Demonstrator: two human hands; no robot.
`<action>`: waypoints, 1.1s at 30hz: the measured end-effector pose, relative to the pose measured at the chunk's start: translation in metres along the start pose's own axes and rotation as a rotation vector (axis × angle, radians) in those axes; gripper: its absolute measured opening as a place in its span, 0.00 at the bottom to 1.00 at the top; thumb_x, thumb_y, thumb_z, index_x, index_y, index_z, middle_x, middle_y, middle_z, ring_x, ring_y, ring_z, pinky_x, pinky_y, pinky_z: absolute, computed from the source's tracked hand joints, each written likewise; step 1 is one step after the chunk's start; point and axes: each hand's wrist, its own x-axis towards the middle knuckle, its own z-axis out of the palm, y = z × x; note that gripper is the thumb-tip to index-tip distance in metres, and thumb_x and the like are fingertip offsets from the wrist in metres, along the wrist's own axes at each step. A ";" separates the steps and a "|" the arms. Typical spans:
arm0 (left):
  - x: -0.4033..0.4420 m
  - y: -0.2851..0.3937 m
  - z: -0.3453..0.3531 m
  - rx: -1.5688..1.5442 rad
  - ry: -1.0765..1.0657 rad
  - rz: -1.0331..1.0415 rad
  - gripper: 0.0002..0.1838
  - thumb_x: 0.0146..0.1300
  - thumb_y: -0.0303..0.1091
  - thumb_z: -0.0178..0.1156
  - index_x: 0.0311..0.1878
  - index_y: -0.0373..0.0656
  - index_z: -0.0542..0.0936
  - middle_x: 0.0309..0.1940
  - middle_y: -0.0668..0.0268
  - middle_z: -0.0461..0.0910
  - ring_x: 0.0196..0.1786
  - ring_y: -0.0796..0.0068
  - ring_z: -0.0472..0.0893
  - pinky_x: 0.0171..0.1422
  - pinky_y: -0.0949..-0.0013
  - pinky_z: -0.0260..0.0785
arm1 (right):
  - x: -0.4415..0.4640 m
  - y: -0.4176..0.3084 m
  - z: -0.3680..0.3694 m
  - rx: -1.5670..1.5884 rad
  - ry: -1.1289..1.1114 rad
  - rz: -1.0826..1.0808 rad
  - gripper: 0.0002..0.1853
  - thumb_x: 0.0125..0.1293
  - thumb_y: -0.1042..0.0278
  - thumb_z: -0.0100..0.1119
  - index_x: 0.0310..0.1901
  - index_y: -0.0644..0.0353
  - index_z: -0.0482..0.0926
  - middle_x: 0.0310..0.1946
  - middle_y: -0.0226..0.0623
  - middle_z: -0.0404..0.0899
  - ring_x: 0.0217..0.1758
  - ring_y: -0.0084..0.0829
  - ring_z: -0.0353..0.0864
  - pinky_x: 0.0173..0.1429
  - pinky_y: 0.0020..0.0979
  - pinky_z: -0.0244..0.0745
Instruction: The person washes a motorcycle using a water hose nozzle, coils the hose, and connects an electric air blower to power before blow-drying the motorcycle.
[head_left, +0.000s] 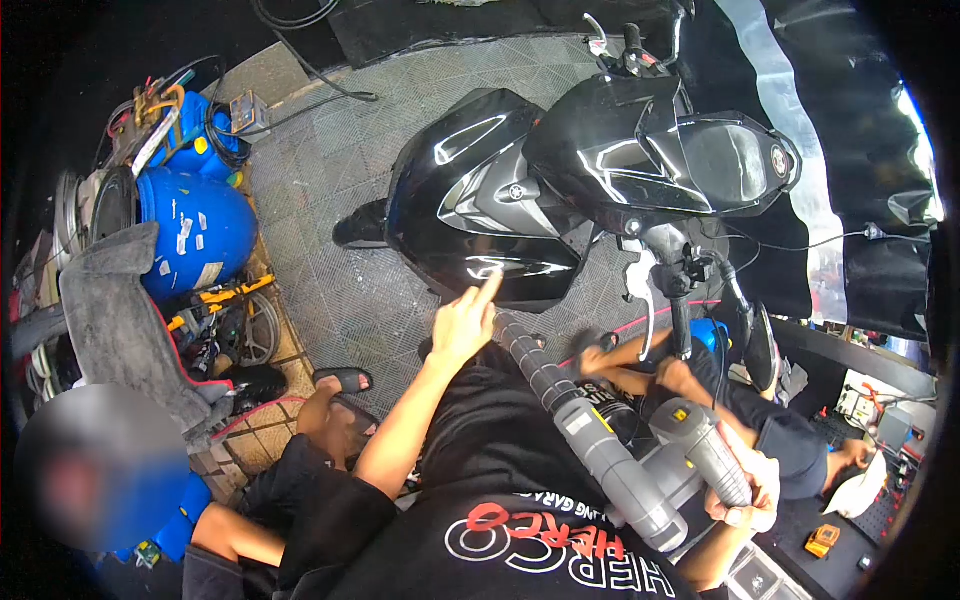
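Note:
A glossy black motorcycle [450,215] stands on the grey grid floor, its front fairing turned toward the lower left. My left hand [464,322] is at the lower edge of the fairing, with the index finger stretched out against or just over the shiny panel; the other fingers look partly curled. At the lower right my right hand [752,497] is wrapped round the handle of a grey and black power blower [610,462]. Its long nozzle points up toward the fairing, close to my left hand.
Two people sit nearby: one at the lower left with a bent knee [235,535], one at the right in a cap [858,485]. A blue barrel [195,232] and piled parts line the left side. Tools lie on a black bench [790,530] at the lower right.

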 end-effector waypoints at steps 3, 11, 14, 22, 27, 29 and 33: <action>-0.006 0.018 0.008 -0.224 -0.040 -0.019 0.27 0.67 0.28 0.60 0.71 0.50 0.75 0.36 0.62 0.80 0.30 0.62 0.84 0.34 0.61 0.79 | -0.003 0.003 0.002 0.072 0.152 0.045 0.55 0.47 0.68 0.68 0.74 0.89 0.50 0.20 0.55 0.81 0.09 0.24 0.71 0.17 0.27 0.68; 0.015 0.020 0.030 -1.362 0.104 -0.587 0.16 0.79 0.41 0.55 0.55 0.38 0.81 0.49 0.60 0.84 0.46 0.71 0.84 0.53 0.65 0.80 | -0.011 0.019 -0.018 0.223 0.238 0.073 0.54 0.47 0.69 0.73 0.73 0.87 0.55 0.32 0.59 0.84 0.13 0.21 0.70 0.17 0.25 0.62; 0.021 0.011 0.027 -1.182 0.259 -0.423 0.15 0.78 0.38 0.54 0.54 0.37 0.81 0.48 0.58 0.84 0.49 0.68 0.84 0.56 0.63 0.80 | -0.007 0.025 -0.026 0.322 0.185 0.088 0.54 0.51 0.67 0.74 0.76 0.80 0.55 0.45 0.64 0.83 0.14 0.19 0.66 0.17 0.24 0.57; -0.068 0.134 0.015 -1.286 0.329 -0.587 0.22 0.80 0.49 0.50 0.51 0.36 0.81 0.38 0.63 0.84 0.39 0.74 0.85 0.42 0.72 0.78 | -0.038 0.058 -0.067 0.425 0.076 -0.054 0.54 0.58 0.63 0.70 0.80 0.73 0.48 0.14 0.37 0.70 0.08 0.21 0.62 0.13 0.25 0.57; -0.148 0.228 0.031 -1.155 -0.053 -0.345 0.50 0.73 0.75 0.40 0.70 0.31 0.70 0.62 0.56 0.78 0.67 0.66 0.77 0.74 0.59 0.65 | -0.048 0.098 -0.086 0.640 0.030 -0.074 0.49 0.62 0.66 0.68 0.81 0.64 0.51 0.20 0.41 0.77 0.11 0.24 0.68 0.16 0.26 0.66; -0.169 0.266 0.040 -1.063 0.087 -0.264 0.60 0.64 0.79 0.52 0.78 0.30 0.59 0.74 0.53 0.67 0.77 0.63 0.66 0.82 0.56 0.52 | -0.052 0.108 -0.074 0.698 0.101 -0.105 0.48 0.63 0.67 0.66 0.82 0.62 0.51 0.20 0.41 0.77 0.12 0.25 0.69 0.16 0.27 0.67; -0.184 0.293 0.042 -1.034 0.030 -0.099 0.69 0.55 0.73 0.69 0.81 0.32 0.45 0.77 0.49 0.60 0.79 0.55 0.62 0.82 0.53 0.51 | -0.071 0.109 -0.086 0.755 0.015 -0.056 0.46 0.65 0.70 0.63 0.82 0.62 0.49 0.21 0.41 0.77 0.13 0.25 0.69 0.16 0.26 0.67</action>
